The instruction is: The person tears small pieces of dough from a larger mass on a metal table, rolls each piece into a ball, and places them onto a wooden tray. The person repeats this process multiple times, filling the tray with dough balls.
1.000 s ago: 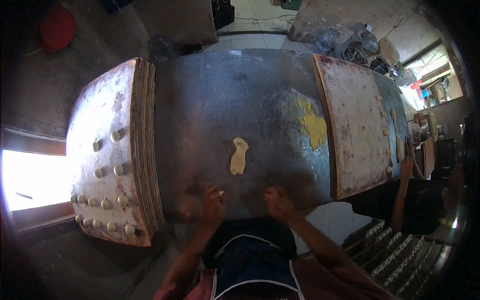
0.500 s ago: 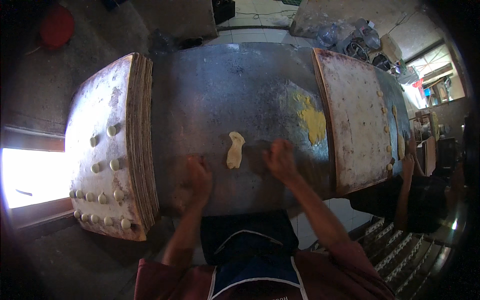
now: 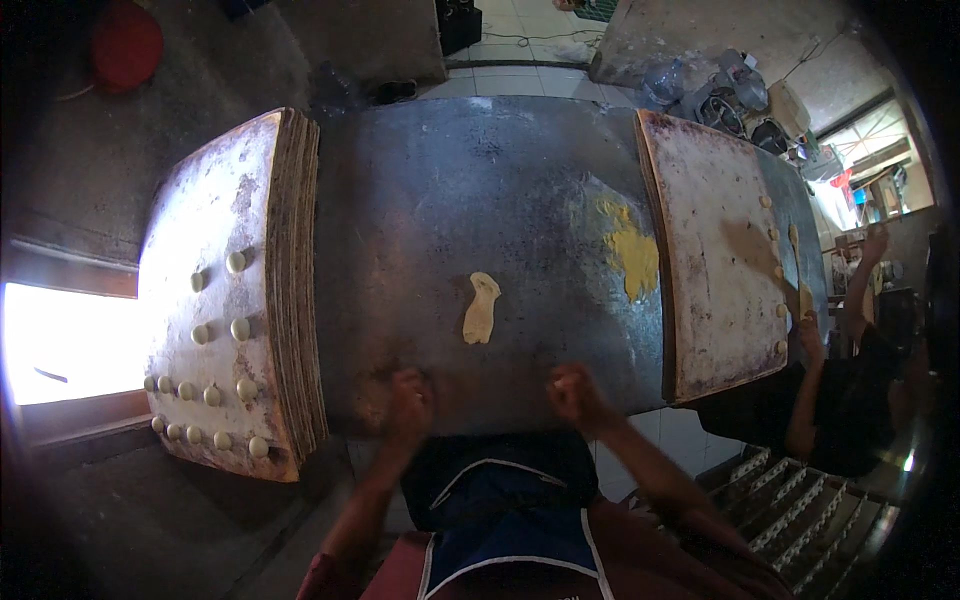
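Note:
On the dark work table (image 3: 430,200) lies a flattened, elongated strip of dough (image 3: 481,308), with neither hand touching it. My left hand (image 3: 410,398) is closed near the table's front edge, to the left of the strip and nearer to me. To the right of the strip, my right hand (image 3: 575,395) is also closed at that edge, its fingers curled in. What either hand holds, if anything, cannot be made out. A yellow smear (image 3: 630,255), greasy or pasty in look, spreads over the table at right.
Several small dough balls (image 3: 240,328) sit on a stack of worn boards (image 3: 210,220) at left. Another board (image 3: 700,230) at right bears more balls along its far side. Beyond it, another person's hand (image 3: 808,330) is at a dough strip. A metal rack (image 3: 790,500) stands lower right.
Both hands have drawn back toward me, the right one most plainly, and away from the dough strip. The strip stays on the table. The other person's second arm has come up at right.

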`<act>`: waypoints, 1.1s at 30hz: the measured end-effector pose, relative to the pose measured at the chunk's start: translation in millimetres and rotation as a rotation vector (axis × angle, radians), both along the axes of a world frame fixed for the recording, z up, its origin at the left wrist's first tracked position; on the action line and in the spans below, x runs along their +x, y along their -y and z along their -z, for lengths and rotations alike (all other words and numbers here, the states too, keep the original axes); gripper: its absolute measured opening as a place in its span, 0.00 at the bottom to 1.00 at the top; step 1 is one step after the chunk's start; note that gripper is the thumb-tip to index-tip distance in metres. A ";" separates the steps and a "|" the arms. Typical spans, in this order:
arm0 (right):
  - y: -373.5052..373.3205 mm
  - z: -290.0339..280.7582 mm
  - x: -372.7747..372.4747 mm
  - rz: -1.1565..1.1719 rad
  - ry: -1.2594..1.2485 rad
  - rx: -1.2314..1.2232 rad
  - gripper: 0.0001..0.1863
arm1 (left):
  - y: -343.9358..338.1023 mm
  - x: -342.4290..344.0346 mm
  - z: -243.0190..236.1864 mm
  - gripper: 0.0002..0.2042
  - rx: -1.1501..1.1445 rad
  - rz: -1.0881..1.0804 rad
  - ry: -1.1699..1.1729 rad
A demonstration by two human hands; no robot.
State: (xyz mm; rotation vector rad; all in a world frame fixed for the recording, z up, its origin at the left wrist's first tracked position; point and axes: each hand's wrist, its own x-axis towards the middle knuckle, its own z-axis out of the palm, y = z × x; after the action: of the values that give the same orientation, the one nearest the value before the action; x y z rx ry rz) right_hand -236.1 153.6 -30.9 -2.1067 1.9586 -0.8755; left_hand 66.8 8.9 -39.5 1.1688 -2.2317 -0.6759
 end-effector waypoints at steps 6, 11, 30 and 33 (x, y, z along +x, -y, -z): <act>-0.6 -10.8 -2.1 0.253 -0.050 -0.039 0.11 | 4.1 35.7 -13.4 0.12 0.108 -0.064 -0.069; -3.3 -38.4 23.5 0.442 0.020 0.364 0.09 | 5.9 52.5 -44.0 0.18 0.105 0.072 0.019; -34.3 -100.4 55.8 0.246 0.514 0.198 0.12 | 5.8 -33.8 -78.9 0.23 0.213 0.198 -0.027; -18.9 -71.1 31.0 0.263 -0.042 0.195 0.17 | 7.6 -16.8 -59.7 0.22 0.117 0.003 0.023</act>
State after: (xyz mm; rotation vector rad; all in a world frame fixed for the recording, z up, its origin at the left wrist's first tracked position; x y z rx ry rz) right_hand -205.1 172.6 40.2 -1.8035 2.2755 -0.6501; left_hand 50.0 1.3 20.3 1.2348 -2.2391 -0.8074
